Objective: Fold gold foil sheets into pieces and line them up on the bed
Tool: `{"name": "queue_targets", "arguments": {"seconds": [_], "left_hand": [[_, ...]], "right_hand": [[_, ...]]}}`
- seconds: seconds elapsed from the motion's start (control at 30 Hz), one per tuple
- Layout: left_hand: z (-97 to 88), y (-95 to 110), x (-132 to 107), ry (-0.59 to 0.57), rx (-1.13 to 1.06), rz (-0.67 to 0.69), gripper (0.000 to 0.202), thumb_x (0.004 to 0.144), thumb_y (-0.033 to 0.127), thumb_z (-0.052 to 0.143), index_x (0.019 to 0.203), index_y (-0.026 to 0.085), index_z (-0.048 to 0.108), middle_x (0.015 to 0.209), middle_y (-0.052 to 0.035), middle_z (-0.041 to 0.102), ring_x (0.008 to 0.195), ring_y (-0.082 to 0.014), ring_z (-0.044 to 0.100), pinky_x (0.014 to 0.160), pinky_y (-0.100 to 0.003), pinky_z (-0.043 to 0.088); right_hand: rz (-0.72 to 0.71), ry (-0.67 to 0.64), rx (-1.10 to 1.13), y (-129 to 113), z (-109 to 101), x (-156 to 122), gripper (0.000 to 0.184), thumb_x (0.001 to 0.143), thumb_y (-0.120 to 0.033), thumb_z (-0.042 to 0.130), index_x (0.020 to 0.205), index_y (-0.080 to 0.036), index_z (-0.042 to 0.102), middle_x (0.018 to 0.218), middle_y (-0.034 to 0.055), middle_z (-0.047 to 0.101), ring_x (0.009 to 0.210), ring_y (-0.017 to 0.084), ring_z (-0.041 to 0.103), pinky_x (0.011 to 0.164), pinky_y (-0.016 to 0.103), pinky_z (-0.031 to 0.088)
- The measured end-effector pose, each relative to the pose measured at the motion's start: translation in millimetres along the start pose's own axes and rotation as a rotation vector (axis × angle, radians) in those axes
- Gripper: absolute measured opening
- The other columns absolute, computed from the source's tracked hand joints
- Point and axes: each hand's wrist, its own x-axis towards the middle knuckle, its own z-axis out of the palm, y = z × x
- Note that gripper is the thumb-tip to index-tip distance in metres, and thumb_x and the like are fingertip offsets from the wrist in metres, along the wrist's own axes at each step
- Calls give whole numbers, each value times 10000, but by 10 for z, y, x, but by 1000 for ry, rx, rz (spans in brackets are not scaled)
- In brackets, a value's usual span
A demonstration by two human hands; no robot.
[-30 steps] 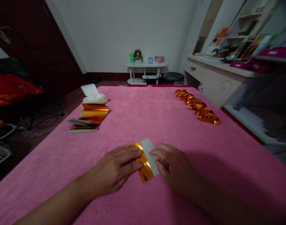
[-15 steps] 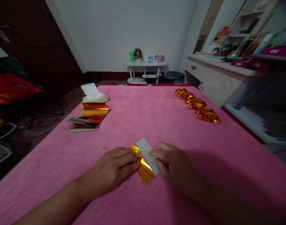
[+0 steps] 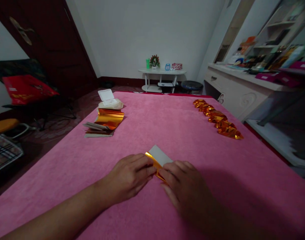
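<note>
A sheet of gold foil paper (image 3: 160, 156), grey on its back, lies turned cornerwise on the pink cloth (image 3: 152, 126) in front of me. Its near side is folded into a narrow gold strip. My left hand (image 3: 131, 175) pinches the strip's left part, fingertips on the gold. From the other side my right hand (image 3: 184, 186) grips the strip's right end, its fingers covering that part of the paper. Further off at the left lies a stack of gold foil paper (image 3: 109, 119). Several folded gold foil pieces (image 3: 217, 118) sit in a row at the right.
Behind the stack is an opened white packet (image 3: 111, 103). A white side table (image 3: 162, 71) with a small potted plant (image 3: 154, 61) stands by the far wall. A cluttered white dresser (image 3: 232, 86) is on the right, and a red bag (image 3: 27, 88) on a chair at the left.
The paper's gold strip has become narrower. My right hand has moved from the grey side down onto the strip's right end, and my left hand keeps hold of its left part.
</note>
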Motion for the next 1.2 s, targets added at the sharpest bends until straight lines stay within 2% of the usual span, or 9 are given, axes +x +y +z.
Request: {"name": "queue_targets", "arguments": {"seconds": [0.13, 0.27, 0.4, 0.5, 0.63, 0.77, 0.97, 1.1, 1.2], "left_hand": [[-19, -128, 32, 17, -210, -35, 325, 847, 206, 535, 1165, 231, 597, 1074, -67, 654, 1000, -201, 583, 899, -377, 445], [8, -206, 186, 38, -653, -278, 218, 843, 236, 563, 1019, 188, 682, 901, -64, 699, 831, -179, 631, 778, -311, 484], [30, -249, 463, 295, -1230, -649, 304, 724, 301, 719, 965, 125, 664, 860, -92, 706, 730, -186, 663, 682, -296, 513], [49, -309, 632, 461, -1448, -819, 450, 617, 294, 806, 988, 115, 625, 806, -89, 704, 654, -177, 666, 613, -276, 513], [109, -393, 657, 508, -1495, -847, 417, 596, 296, 821, 914, 110, 628, 756, -64, 691, 593, -132, 643, 566, -226, 487], [114, -429, 547, 428, -1539, -775, 543, 539, 221, 850, 1021, 129, 615, 835, -70, 700, 685, -154, 667, 656, -256, 506], [6, -426, 513, 408, -1408, -851, 633, 501, 188, 851, 1081, 100, 612, 612, -7, 655, 553, -129, 633, 572, -220, 480], [-3, -409, 516, 441, -1391, -875, 620, 501, 186, 845, 1070, 91, 617, 613, -14, 662, 527, -123, 621, 558, -220, 488], [24, -415, 509, 448, -1347, -844, 555, 533, 184, 828, 1044, 95, 628, 635, -24, 672, 535, -124, 623, 563, -225, 499]], "right_hand": [[57, 89, 163, 114, 19, 24, 255, 819, -79, 464, 966, -169, 651, 895, 78, 663, 838, 211, 572, 772, 369, 432], [390, 182, 630, 241, -75, 175, 153, 832, -205, 510, 822, -185, 661, 769, 29, 655, 735, 172, 593, 684, 299, 456], [611, 273, 1199, 373, -183, 427, 201, 739, -326, 643, 857, -163, 644, 787, 44, 678, 719, 186, 633, 668, 303, 492], [696, 349, 1395, 474, -197, 571, 360, 656, -314, 726, 963, -164, 615, 806, 47, 690, 691, 189, 647, 665, 320, 508], [751, 477, 1413, 546, -86, 632, 400, 628, -310, 757, 970, -171, 601, 776, 32, 696, 662, 180, 652, 610, 286, 504], [736, 523, 1443, 540, 3, 598, 376, 641, -321, 759, 951, -182, 599, 757, 16, 704, 648, 173, 660, 616, 281, 512], [728, 489, 1443, 573, -30, 552, 427, 650, -322, 768, 1010, -174, 593, 802, 31, 713, 674, 161, 664, 604, 242, 501], [649, 423, 1443, 606, -52, 533, 486, 624, -274, 789, 1061, -189, 594, 953, 62, 706, 811, 198, 669, 705, 299, 519], [600, 360, 1389, 617, -64, 524, 433, 611, -260, 789, 1008, -179, 634, 952, 70, 702, 832, 218, 660, 740, 340, 519]]}}
